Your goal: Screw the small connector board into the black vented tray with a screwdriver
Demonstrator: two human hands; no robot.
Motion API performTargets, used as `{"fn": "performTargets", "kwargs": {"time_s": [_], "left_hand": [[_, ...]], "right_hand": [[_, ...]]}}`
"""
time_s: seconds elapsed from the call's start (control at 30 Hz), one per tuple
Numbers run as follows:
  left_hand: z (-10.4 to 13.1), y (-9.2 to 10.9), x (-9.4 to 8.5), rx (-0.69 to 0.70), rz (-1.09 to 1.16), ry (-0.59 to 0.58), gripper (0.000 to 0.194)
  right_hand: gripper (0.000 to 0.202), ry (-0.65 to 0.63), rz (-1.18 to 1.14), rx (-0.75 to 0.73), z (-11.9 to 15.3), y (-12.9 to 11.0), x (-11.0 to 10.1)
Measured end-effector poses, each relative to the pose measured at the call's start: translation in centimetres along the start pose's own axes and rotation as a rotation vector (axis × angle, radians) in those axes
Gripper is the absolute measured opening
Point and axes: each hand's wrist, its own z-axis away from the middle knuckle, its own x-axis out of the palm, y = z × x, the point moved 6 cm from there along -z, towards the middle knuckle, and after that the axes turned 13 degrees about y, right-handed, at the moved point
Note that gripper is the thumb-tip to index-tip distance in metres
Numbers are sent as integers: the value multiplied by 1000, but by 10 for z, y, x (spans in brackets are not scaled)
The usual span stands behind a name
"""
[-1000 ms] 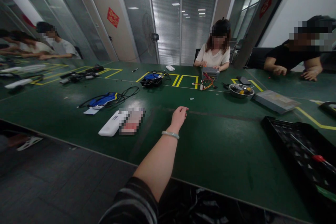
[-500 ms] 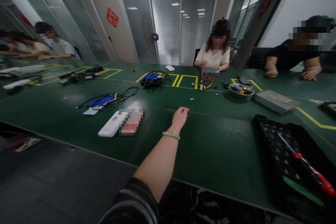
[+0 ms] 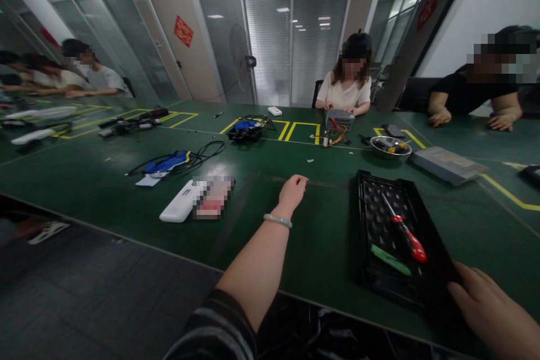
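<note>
Right hand [image 3: 491, 306] gripping the near right corner of the tray [image 3: 367, 194], its long axis running away across the table [image 3: 329, 247], screwdriver [image 3: 403, 229] inside, far nearer than the loosely curled, empty left hand [image 3: 293, 190].

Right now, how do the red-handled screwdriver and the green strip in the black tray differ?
The red-handled screwdriver is longer, with a thin metal shaft and a rounded red grip; the green strip is shorter, flat and one colour. The screwdriver runs along the tray's length; the strip lies nearer the near edge, more crosswise. Both lie loose in the black tray, untouched; the right hand is at the tray's near corner.
</note>
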Motion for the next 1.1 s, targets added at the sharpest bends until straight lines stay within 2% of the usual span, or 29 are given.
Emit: {"fn": "performTargets", "kwargs": {"time_s": [0.07,0.13,0.27,0.43,0.57,0.7,0.87,1.0,1.1], "left_hand": [[2,3,-1,18,-42,-13,29],[3,6,0,40,-84,-28,30],[8,12,3,101,-145,-62,38],[13,19,8,182,-190,-101,49],[11,18,9,193,-228,-87,55],[7,16,9,183,-241,-67,54],[6,17,10,177,-252,-63,60],[6,17,11,187,-264,-65,61],[7,18,11,196,-279,-59,64]], "right_hand": [[49,-53,-66,170,-9,-21,-6],[54,-120,-120,220,-17,-43,-10],[53,-171,-179,185,-32,-78,-14],[49,-207,-193,115,-49,-109,-9],[47,-225,-194,70,-61,-132,-8],[45,-265,-196,50,-71,-144,-10],[40,-229,-144,-23,-87,-145,-15],[50,-144,-104,3,-109,-143,-25],[54,-61,-125,-45,-128,-155,-35]]}}
